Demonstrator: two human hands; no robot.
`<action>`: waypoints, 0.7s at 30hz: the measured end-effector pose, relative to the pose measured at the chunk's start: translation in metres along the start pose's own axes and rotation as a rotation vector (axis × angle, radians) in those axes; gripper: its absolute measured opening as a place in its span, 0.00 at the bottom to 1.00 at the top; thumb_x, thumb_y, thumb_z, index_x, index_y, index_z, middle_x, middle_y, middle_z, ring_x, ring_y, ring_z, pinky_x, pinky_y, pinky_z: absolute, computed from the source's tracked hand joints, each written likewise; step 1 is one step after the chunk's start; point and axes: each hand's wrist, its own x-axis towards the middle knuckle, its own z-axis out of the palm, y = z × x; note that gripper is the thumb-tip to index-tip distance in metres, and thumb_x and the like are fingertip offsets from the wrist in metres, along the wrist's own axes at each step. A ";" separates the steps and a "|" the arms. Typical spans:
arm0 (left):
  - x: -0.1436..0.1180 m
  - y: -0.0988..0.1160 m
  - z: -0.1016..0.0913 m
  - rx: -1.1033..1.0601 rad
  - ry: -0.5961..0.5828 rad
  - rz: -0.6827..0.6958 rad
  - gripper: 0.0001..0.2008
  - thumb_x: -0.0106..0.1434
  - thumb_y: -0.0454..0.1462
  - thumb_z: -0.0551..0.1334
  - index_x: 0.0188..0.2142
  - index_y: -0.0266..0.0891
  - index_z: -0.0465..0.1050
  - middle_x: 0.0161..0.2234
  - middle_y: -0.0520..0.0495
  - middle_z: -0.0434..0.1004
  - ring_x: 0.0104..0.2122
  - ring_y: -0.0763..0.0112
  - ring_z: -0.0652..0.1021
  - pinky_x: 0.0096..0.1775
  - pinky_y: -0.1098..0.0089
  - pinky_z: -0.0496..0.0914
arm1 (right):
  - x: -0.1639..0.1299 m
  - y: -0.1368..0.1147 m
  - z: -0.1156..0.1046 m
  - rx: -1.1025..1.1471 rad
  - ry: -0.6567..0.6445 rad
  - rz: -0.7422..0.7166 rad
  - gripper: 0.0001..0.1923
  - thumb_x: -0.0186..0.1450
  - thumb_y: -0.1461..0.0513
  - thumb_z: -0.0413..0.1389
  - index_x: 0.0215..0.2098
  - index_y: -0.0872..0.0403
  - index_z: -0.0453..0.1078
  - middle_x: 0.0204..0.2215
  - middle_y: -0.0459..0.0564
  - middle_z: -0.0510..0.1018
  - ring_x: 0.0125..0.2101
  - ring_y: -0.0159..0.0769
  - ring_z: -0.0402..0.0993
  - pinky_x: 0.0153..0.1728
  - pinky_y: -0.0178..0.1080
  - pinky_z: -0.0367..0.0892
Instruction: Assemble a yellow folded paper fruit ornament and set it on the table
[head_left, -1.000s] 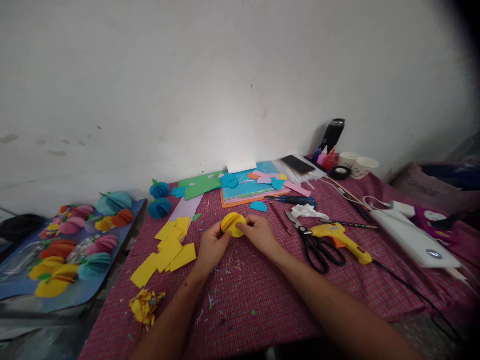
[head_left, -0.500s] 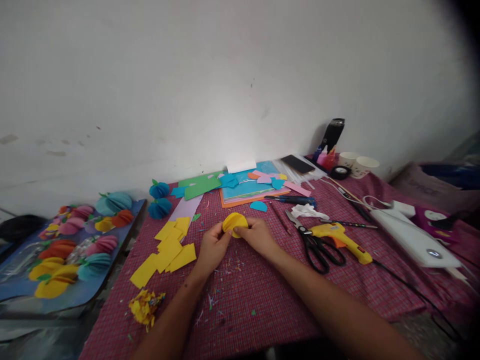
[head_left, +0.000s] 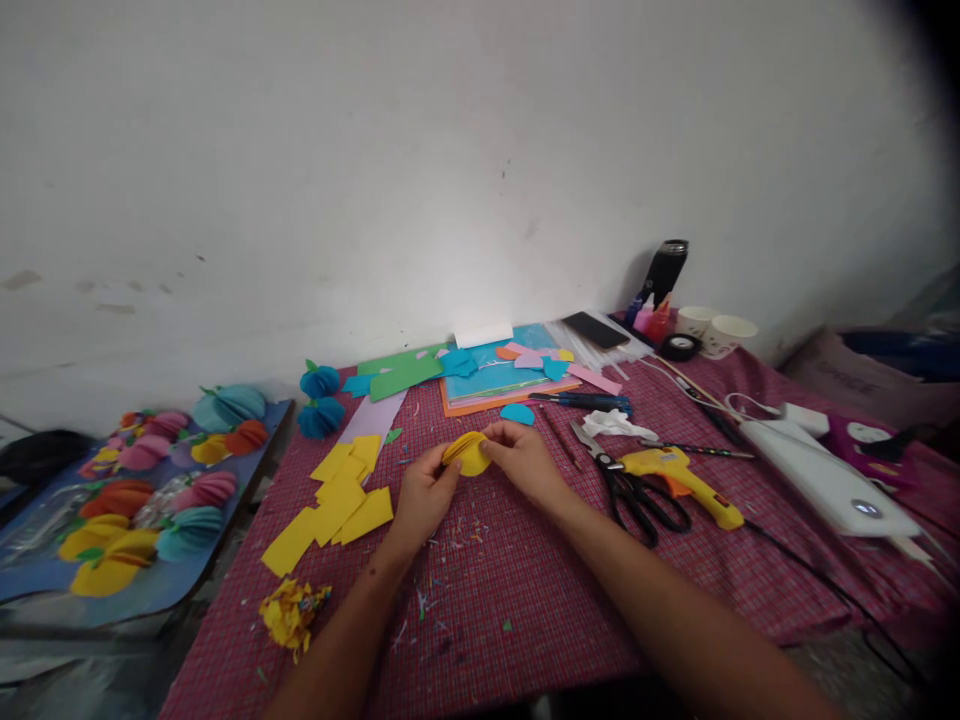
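Observation:
Between my two hands, above the checked red tablecloth, is a stack of round yellow paper discs, partly fanned and folded. My left hand pinches its left edge. Thumb and fingers of my right hand close on its upper right edge. Left of my hands lie several yellow paper rectangles, overlapping. A crumpled heap of yellow paper scraps sits nearer, beside my left forearm. Just beyond my right hand is a blue paper half-disc.
Black-handled scissors and a yellow glue gun lie right of my right forearm. A blue utility knife and coloured paper sheets are farther back. Paper pumpkins cover a blue board at left; two blue ones stand at the table's left edge.
The yellow disc stack has turned, so its layered edge now faces up and left. My right fingers have shifted up along its edge. My left hand stays about where it was.

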 end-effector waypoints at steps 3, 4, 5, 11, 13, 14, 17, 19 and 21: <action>-0.001 0.001 0.000 0.015 0.019 0.003 0.14 0.64 0.39 0.61 0.47 0.39 0.78 0.41 0.46 0.81 0.40 0.64 0.78 0.45 0.68 0.70 | 0.000 0.000 0.001 0.005 0.003 0.011 0.11 0.54 0.58 0.59 0.32 0.56 0.73 0.28 0.47 0.78 0.28 0.33 0.72 0.33 0.35 0.68; -0.001 0.001 0.000 0.025 0.028 0.001 0.13 0.63 0.40 0.61 0.46 0.39 0.78 0.41 0.46 0.81 0.40 0.64 0.78 0.45 0.68 0.70 | -0.001 0.000 0.001 0.009 -0.008 0.013 0.12 0.54 0.57 0.60 0.33 0.56 0.73 0.29 0.46 0.78 0.29 0.33 0.72 0.33 0.35 0.68; -0.001 0.001 -0.001 0.037 0.036 0.000 0.13 0.63 0.40 0.62 0.46 0.39 0.78 0.41 0.46 0.82 0.40 0.64 0.79 0.45 0.67 0.71 | -0.001 0.000 0.001 0.013 -0.020 0.014 0.12 0.54 0.56 0.60 0.33 0.56 0.73 0.29 0.47 0.78 0.29 0.33 0.72 0.33 0.35 0.68; 0.000 0.000 -0.003 0.099 0.075 0.052 0.12 0.63 0.38 0.62 0.44 0.41 0.79 0.40 0.46 0.82 0.40 0.64 0.78 0.46 0.65 0.71 | -0.003 -0.001 0.002 -0.017 -0.021 0.028 0.12 0.55 0.55 0.59 0.29 0.57 0.73 0.28 0.48 0.79 0.28 0.33 0.71 0.32 0.35 0.66; 0.000 0.000 -0.002 0.088 0.080 0.060 0.11 0.62 0.38 0.63 0.44 0.41 0.80 0.40 0.46 0.82 0.40 0.64 0.78 0.46 0.65 0.71 | -0.002 -0.001 0.003 -0.020 -0.011 0.038 0.11 0.55 0.55 0.59 0.28 0.56 0.73 0.28 0.48 0.79 0.27 0.33 0.71 0.31 0.35 0.66; 0.000 0.000 -0.002 0.080 0.079 0.054 0.11 0.62 0.38 0.63 0.43 0.41 0.80 0.40 0.47 0.82 0.39 0.65 0.79 0.46 0.66 0.71 | -0.002 0.000 0.003 -0.022 -0.006 0.039 0.11 0.55 0.55 0.59 0.28 0.56 0.74 0.27 0.47 0.79 0.27 0.33 0.71 0.31 0.35 0.66; -0.001 0.001 -0.001 0.063 0.065 0.021 0.11 0.62 0.39 0.63 0.43 0.40 0.79 0.39 0.47 0.82 0.38 0.65 0.79 0.43 0.67 0.71 | -0.002 0.000 0.003 -0.037 0.001 0.037 0.12 0.55 0.55 0.59 0.29 0.57 0.75 0.26 0.47 0.78 0.26 0.32 0.71 0.30 0.35 0.66; -0.001 0.003 -0.001 0.062 0.054 0.014 0.12 0.63 0.40 0.63 0.43 0.40 0.79 0.38 0.47 0.82 0.37 0.65 0.79 0.42 0.68 0.71 | -0.002 0.000 0.003 -0.058 0.005 0.033 0.12 0.55 0.55 0.59 0.29 0.57 0.75 0.26 0.47 0.78 0.26 0.32 0.70 0.30 0.34 0.65; -0.001 0.004 -0.001 0.064 0.055 0.029 0.12 0.63 0.41 0.63 0.44 0.40 0.79 0.39 0.47 0.82 0.38 0.65 0.79 0.43 0.68 0.71 | -0.003 0.000 0.004 -0.063 0.004 0.030 0.11 0.55 0.56 0.59 0.29 0.56 0.75 0.26 0.47 0.78 0.26 0.32 0.70 0.30 0.34 0.65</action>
